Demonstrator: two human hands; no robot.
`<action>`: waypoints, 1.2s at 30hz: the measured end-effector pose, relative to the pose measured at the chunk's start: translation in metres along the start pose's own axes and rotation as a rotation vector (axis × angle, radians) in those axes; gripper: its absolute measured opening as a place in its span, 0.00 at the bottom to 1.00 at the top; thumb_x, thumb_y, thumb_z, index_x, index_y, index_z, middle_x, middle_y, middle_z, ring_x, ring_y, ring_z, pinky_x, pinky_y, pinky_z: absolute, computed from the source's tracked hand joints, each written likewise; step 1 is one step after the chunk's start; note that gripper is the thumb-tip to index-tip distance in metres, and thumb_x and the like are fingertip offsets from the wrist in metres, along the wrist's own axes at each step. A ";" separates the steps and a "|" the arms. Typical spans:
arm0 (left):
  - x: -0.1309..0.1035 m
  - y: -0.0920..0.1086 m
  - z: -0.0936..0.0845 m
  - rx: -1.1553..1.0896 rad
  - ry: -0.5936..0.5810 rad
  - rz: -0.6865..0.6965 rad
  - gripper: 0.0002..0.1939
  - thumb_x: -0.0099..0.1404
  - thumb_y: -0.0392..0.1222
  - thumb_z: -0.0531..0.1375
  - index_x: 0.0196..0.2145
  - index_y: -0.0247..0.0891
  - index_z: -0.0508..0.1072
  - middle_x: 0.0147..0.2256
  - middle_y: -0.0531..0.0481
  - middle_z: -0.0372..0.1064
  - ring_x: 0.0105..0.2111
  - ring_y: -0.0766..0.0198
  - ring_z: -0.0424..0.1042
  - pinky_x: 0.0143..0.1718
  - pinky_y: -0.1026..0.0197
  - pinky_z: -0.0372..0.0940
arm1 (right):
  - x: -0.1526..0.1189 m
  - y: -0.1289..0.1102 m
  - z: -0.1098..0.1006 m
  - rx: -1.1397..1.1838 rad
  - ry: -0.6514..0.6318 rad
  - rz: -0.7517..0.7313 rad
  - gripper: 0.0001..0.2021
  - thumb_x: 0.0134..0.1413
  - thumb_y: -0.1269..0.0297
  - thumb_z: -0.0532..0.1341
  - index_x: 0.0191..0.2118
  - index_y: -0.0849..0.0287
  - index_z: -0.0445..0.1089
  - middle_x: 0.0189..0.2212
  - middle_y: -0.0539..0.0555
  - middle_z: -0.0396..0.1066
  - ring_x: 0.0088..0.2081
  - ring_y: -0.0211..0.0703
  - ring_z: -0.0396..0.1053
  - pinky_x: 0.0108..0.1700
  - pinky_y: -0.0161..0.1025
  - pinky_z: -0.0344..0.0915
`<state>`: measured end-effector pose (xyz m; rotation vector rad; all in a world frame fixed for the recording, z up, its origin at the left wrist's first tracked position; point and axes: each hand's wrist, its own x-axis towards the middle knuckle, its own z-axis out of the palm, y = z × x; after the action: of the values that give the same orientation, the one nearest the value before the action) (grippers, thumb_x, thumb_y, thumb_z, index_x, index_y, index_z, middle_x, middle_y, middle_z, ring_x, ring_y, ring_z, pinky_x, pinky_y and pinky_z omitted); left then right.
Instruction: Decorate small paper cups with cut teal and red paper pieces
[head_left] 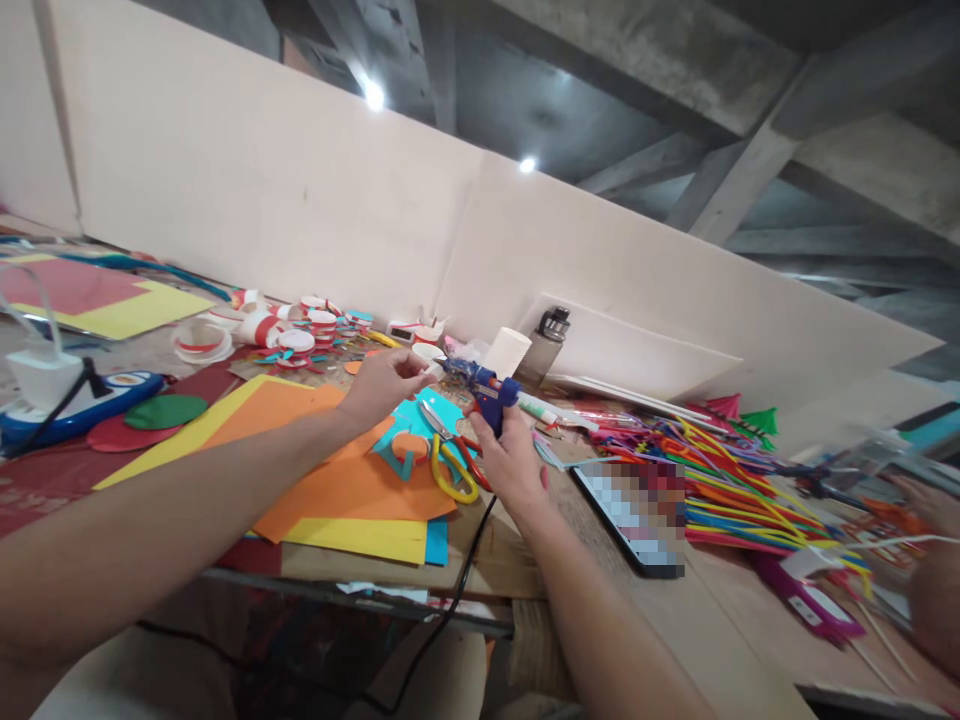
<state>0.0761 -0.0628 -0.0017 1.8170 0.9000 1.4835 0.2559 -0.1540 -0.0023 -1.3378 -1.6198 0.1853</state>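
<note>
Holding fingertips close to a glue gun's nozzle

From where I stand, the person's right hand [514, 455] wraps around the handle of a blue glue gun [487, 392], held above the cluttered tabletop [720, 605]; I cannot tell whether the trigger is squeezed. The left hand [386, 382] pinches what looks like a small pale piece [434, 371], right by the nozzle. If the tip is hot, a slip of either hand could burn those fingertips. Too much squeeze could drip glue onto the orange paper [352, 490] or the scissors [448, 437] lying below. A black cord [472, 550] hangs over the front edge; a snagging knee could jerk the gun sideways.
</note>
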 end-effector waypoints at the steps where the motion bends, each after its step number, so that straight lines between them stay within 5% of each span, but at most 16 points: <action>1: 0.000 0.000 0.000 -0.002 0.000 0.002 0.12 0.54 0.48 0.65 0.26 0.36 0.72 0.21 0.54 0.71 0.18 0.70 0.67 0.19 0.67 0.61 | 0.000 0.001 0.000 -0.006 0.007 -0.002 0.12 0.57 0.59 0.57 0.44 0.58 0.68 0.39 0.57 0.73 0.39 0.49 0.69 0.44 0.46 0.63; 15: 0.003 -0.013 0.001 -0.062 -0.008 0.033 0.13 0.54 0.49 0.66 0.28 0.36 0.72 0.22 0.53 0.71 0.21 0.68 0.70 0.24 0.66 0.65 | 0.000 0.007 0.000 -0.037 0.076 -0.030 0.18 0.58 0.58 0.57 0.52 0.57 0.67 0.42 0.58 0.73 0.42 0.50 0.69 0.47 0.47 0.64; 36: 0.002 -0.010 0.002 -0.163 0.007 0.037 0.13 0.52 0.48 0.67 0.28 0.36 0.72 0.23 0.53 0.72 0.23 0.67 0.71 0.25 0.65 0.66 | 0.001 0.010 -0.001 0.068 0.099 -0.004 0.15 0.57 0.58 0.57 0.48 0.57 0.65 0.39 0.55 0.71 0.39 0.46 0.67 0.44 0.45 0.64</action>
<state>0.0766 -0.0558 -0.0093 1.7188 0.7302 1.5400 0.2634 -0.1499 -0.0074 -1.2726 -1.5207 0.1676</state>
